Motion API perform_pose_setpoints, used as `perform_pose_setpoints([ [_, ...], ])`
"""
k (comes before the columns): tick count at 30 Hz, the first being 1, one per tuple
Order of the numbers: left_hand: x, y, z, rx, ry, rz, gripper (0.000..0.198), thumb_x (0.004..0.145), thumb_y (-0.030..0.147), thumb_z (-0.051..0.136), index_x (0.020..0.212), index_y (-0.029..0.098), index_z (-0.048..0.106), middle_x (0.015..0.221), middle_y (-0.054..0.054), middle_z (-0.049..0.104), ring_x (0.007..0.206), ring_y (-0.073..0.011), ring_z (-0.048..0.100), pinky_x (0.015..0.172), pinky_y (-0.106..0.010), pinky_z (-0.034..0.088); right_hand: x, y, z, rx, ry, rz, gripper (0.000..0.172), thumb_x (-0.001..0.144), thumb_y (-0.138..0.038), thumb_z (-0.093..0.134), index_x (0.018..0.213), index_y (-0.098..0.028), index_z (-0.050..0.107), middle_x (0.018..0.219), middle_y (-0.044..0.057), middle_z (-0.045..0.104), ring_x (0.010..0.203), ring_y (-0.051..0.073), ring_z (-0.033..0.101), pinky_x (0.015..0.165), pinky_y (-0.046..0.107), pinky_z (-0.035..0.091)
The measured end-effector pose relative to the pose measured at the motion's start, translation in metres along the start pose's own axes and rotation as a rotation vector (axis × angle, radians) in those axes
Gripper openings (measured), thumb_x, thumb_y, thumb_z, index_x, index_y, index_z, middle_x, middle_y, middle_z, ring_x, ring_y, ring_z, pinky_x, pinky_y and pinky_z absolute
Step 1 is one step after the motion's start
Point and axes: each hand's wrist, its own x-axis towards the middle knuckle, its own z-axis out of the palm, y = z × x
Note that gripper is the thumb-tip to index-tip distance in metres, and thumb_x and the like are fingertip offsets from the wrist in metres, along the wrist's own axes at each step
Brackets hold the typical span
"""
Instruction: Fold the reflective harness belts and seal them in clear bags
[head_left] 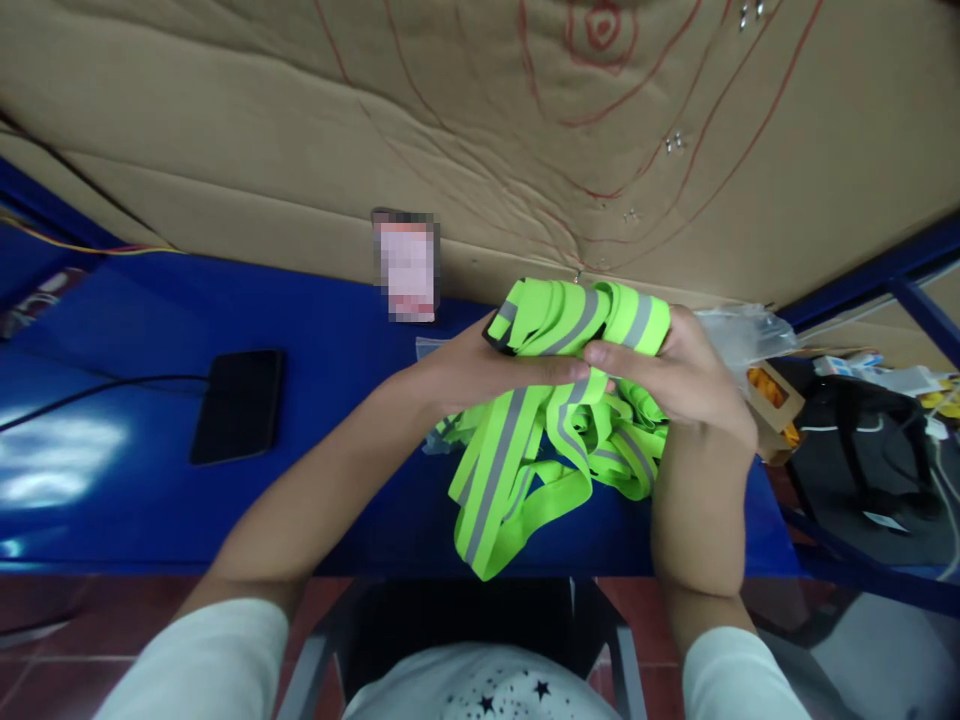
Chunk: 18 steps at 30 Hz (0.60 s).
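Observation:
A neon-green strap vest with grey reflective stripes (577, 318) is folded into a bundle between both hands, above a blue table (322, 330). My left hand (480, 368) grips the bundle from the left, fingers stretched under it. My right hand (675, 370) clamps it from the right, fingers wrapped over the front. Loose loops of the same green strapping (510, 480) hang down from the bundle and lie on the table, reaching past its near edge.
A black phone (238, 404) with a cable lies on the table at left. A small blurred card (407, 268) leans on the cardboard sheet (375, 120) behind. Clear plastic bags (742, 335), a small box (772, 395) and a black bag (870, 450) sit at right.

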Motion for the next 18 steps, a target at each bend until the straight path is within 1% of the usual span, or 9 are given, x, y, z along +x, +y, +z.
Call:
perform_pose_setpoints([
  [2, 0.002, 0.001, 0.003, -0.081, 0.01, -0.006, 0.05, 0.068, 0.036, 0.095, 0.112, 0.021, 0.079, 0.118, -0.009, 0.079, 0.117, -0.0334, 0.073, 0.1, -0.046, 0.062, 0.002, -0.001, 0.005, -0.009, 0.084, -0.05, 0.028, 0.081, -0.047, 0.085, 0.094, -0.024, 0.075, 0.078, -0.002, 0.074, 0.07, 0.018, 0.072, 0.065, 0.032, 0.067],
  [5, 0.004, 0.004, 0.009, -0.18, -0.025, 0.001, 0.061, 0.062, 0.042, 0.097, 0.116, 0.021, 0.078, 0.114, -0.009, 0.08, 0.115, -0.0368, 0.074, 0.098, -0.048, 0.063, 0.004, -0.004, 0.012, -0.027, 0.166, -0.121, 0.033, 0.079, -0.045, 0.087, 0.104, -0.024, 0.077, 0.098, 0.001, 0.078, 0.093, 0.023, 0.076, 0.083, 0.037, 0.068],
  [7, 0.004, 0.005, 0.012, -0.19, -0.064, -0.003, 0.063, 0.063, 0.048, 0.096, 0.118, 0.022, 0.077, 0.112, -0.008, 0.081, 0.112, -0.0377, 0.075, 0.096, -0.05, 0.063, 0.003, -0.006, 0.015, -0.037, 0.193, -0.131, 0.036, 0.081, -0.044, 0.085, 0.11, -0.025, 0.077, 0.101, 0.001, 0.079, 0.09, 0.022, 0.076, 0.08, 0.037, 0.068],
  [9, 0.004, 0.002, 0.013, -0.173, -0.095, -0.014, 0.06, 0.067, 0.05, 0.094, 0.117, 0.022, 0.077, 0.111, -0.009, 0.081, 0.11, -0.0383, 0.076, 0.095, -0.051, 0.064, 0.001, -0.007, 0.016, -0.062, 0.238, -0.136, 0.034, 0.084, -0.044, 0.082, 0.113, -0.027, 0.076, 0.099, 0.0, 0.079, 0.081, 0.021, 0.076, 0.073, 0.037, 0.068],
  [10, 0.004, 0.0, 0.012, -0.161, -0.123, -0.023, 0.058, 0.068, 0.05, 0.093, 0.116, 0.021, 0.077, 0.11, -0.01, 0.081, 0.11, -0.0387, 0.076, 0.094, -0.051, 0.064, 0.0, -0.009, 0.016, -0.084, 0.279, -0.152, 0.033, 0.086, -0.043, 0.081, 0.114, -0.028, 0.076, 0.101, 0.0, 0.079, 0.081, 0.021, 0.076, 0.073, 0.038, 0.068],
  [11, 0.004, -0.002, 0.011, -0.151, -0.162, -0.036, 0.057, 0.069, 0.05, 0.092, 0.115, 0.021, 0.077, 0.11, -0.011, 0.081, 0.11, -0.0393, 0.075, 0.094, -0.051, 0.064, -0.002, -0.011, 0.015, -0.114, 0.323, -0.178, 0.032, 0.086, -0.041, 0.081, 0.115, -0.029, 0.076, 0.104, 0.0, 0.079, 0.084, 0.023, 0.076, 0.076, 0.039, 0.068],
  [13, 0.005, -0.007, 0.007, -0.139, -0.272, -0.07, 0.059, 0.069, 0.055, 0.09, 0.115, 0.021, 0.077, 0.111, -0.013, 0.081, 0.114, -0.0403, 0.074, 0.093, -0.049, 0.064, -0.004, -0.015, 0.011, -0.192, 0.386, -0.245, 0.029, 0.087, -0.036, 0.08, 0.116, -0.031, 0.076, 0.113, 0.0, 0.078, 0.1, 0.027, 0.076, 0.089, 0.044, 0.067],
  [15, 0.005, -0.012, 0.004, -0.149, -0.366, -0.083, 0.065, 0.068, 0.065, 0.087, 0.115, 0.022, 0.077, 0.113, -0.014, 0.08, 0.12, -0.0406, 0.071, 0.094, -0.047, 0.063, -0.004, -0.019, 0.006, -0.274, 0.378, -0.328, 0.023, 0.09, -0.029, 0.076, 0.113, -0.032, 0.077, 0.118, 0.0, 0.077, 0.114, 0.029, 0.072, 0.103, 0.047, 0.06],
  [18, 0.005, -0.015, 0.003, -0.203, -0.399, -0.07, 0.076, 0.062, 0.081, 0.081, 0.113, 0.025, 0.077, 0.114, -0.011, 0.08, 0.125, -0.04, 0.068, 0.095, -0.044, 0.061, -0.002, -0.02, 0.0, -0.398, 0.312, -0.459, 0.021, 0.092, -0.023, 0.07, 0.108, -0.033, 0.08, 0.124, 0.0, 0.074, 0.124, 0.028, 0.065, 0.115, 0.045, 0.051],
])
